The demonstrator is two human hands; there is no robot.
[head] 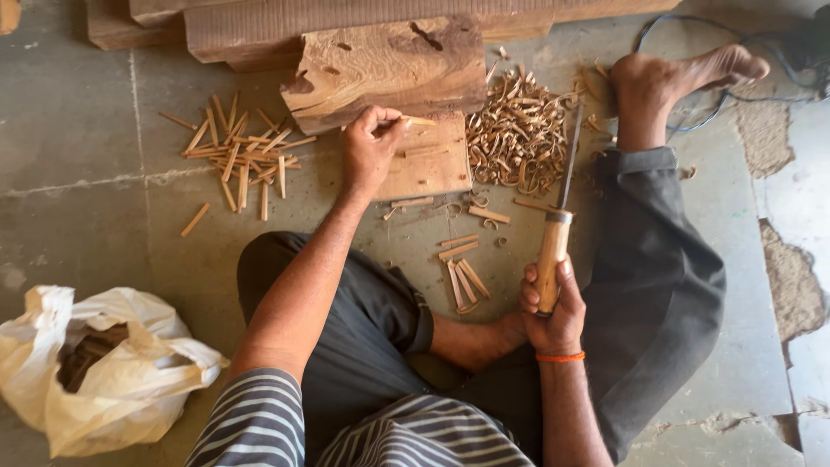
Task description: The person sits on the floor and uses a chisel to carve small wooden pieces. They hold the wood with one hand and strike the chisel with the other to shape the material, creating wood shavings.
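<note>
A crumpled white plastic bag (130, 389) holds what look like dark wood pieces (86, 350). The left hand (372, 147) pinches a thin pale wooden stick (419, 121); the right hand (553, 307) is clamped on a wooden-handled metal chisel (558, 220).

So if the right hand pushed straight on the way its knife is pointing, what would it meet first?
Probably the heap of curled wood shavings. The right hand holds a wooden-handled knife with the blade aimed up the picture along the heap's right edge; height above the floor is unclear, so it might pass just beside it.
</note>
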